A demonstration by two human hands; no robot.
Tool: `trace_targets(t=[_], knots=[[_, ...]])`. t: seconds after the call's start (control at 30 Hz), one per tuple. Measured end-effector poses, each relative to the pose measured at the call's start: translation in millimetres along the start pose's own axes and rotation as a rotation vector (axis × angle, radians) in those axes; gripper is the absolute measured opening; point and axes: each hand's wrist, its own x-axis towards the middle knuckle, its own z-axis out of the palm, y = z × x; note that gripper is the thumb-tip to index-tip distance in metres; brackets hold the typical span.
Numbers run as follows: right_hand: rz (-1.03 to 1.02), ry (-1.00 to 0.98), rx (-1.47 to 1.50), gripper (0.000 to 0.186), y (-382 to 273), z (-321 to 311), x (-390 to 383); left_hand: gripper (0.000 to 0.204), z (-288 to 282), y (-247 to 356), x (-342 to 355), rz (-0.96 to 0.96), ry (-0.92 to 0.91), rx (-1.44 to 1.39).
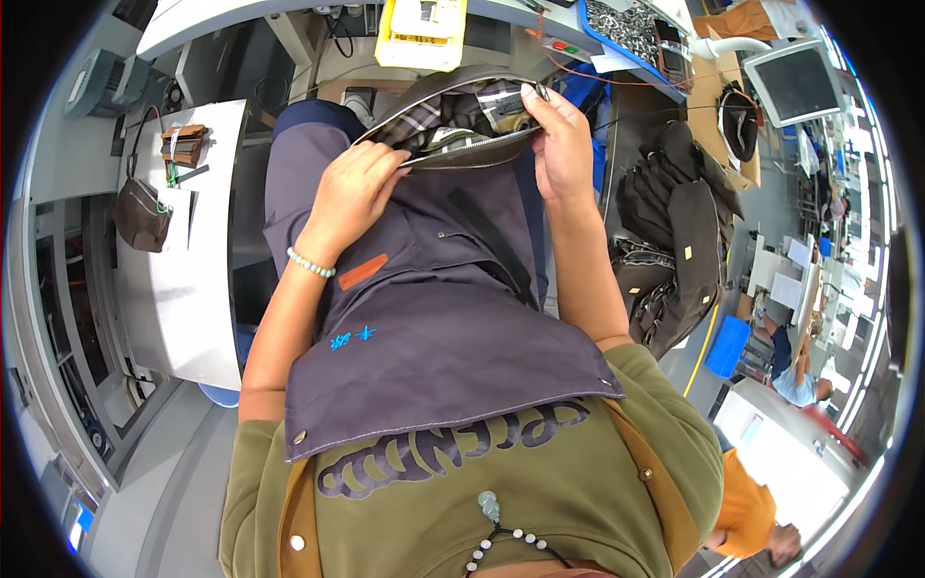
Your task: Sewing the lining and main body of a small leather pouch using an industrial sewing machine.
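A dark brown bag [472,154] with a zipped opening lies held open over my lap, showing plaid lining and a light patch inside. My left hand [358,178], with a beaded bracelet on the wrist, has its fingers closed on the bag's left end at the near zipper edge. My right hand [559,154] grips the bag's right end, thumb up at the zipper's corner. Below the bag is my grey apron [414,328].
A yellow bin [405,48] and a blue tray of metal pieces [617,34] sit ahead. At left, a white table [164,308] holds a brown pouch [140,217]. At right are piled dark bags [665,222], a monitor [790,82] and co-workers [795,376].
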Motion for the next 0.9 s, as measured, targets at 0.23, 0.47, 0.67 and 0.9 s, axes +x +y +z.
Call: trace_targets(t=[0.23, 0.47, 0.67, 0.9], knots=[[0.127, 0.037, 0.191, 0.023, -3, -9, -3, 0.023, -29, 30, 0, 0.191, 0.214, 0.178], [0.046, -0.074, 0.198, 0.027, 5, -5, -6, 0.018, -27, 43, -11, -0.029, 0.257, 0.105], [0.094, -0.096, 0.202, 0.026, 10, -9, -7, 0.021, -21, 46, -18, -0.047, 0.266, -0.080], [0.097, -0.107, 0.217, 0.029, 13, -9, -7, 0.023, -19, 49, -22, -0.062, 0.274, -0.065]])
